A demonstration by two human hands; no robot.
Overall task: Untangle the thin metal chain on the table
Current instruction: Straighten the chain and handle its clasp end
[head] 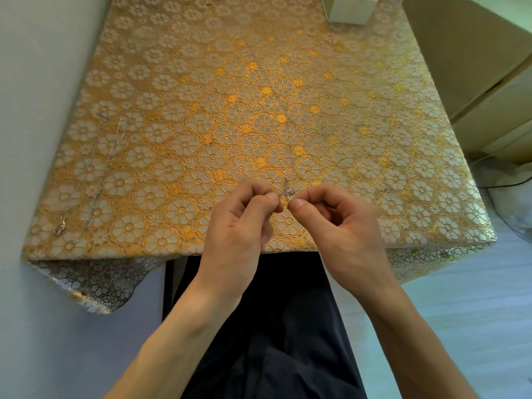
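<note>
Here's the thin silvery metal chain (285, 192), bunched into a small tangle and held just above the near part of the table with its gold flower-patterned cloth (259, 96). The left hand (239, 226) pinches one side between thumb and curled forefinger, while the right hand (339, 223) pinches the other, fingertips nearly meeting. Well off to the left, a second long thin chain (106, 168) lies stretched out on the cloth, and a white box (352, 8) stands at the far edge.

home: floral tablecloth (259, 110), cupboard (475, 67)
</note>
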